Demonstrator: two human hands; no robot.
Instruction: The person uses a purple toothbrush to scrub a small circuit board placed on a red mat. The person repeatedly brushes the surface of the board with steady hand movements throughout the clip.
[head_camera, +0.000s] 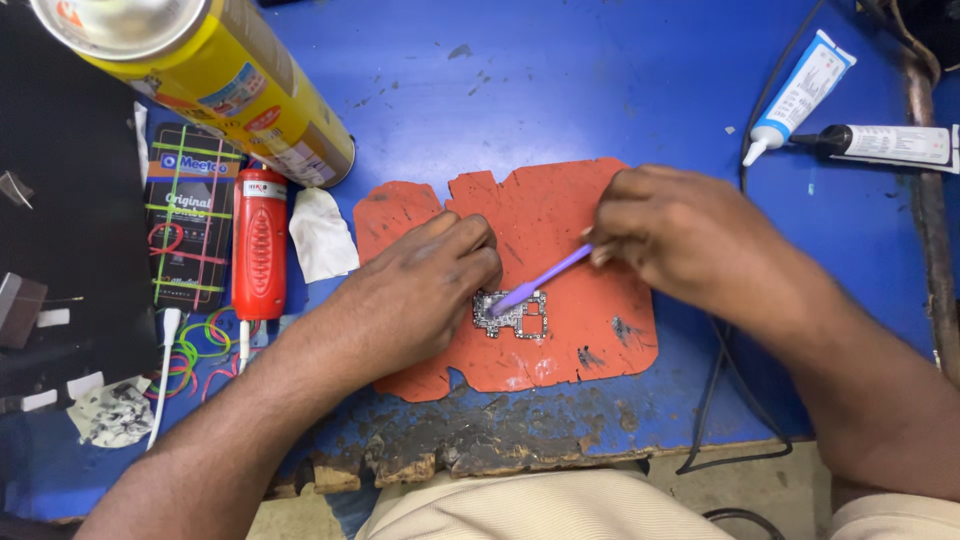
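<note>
A: Nearest, your left hand (425, 290) presses flat on the small metal circuit board (512, 314).

B: Your right hand (690, 240) pinches a purple brush (545, 277); orange mat (560, 350), chipped blue table (560, 80).

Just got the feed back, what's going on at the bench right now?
A person works on a small circuit board lying on an orange mat on the blue table. The left hand pins the board's left edge. The right hand holds a purple tool, tip on the board. A yellow spray can and two adhesive tubes lie untouched.
</note>
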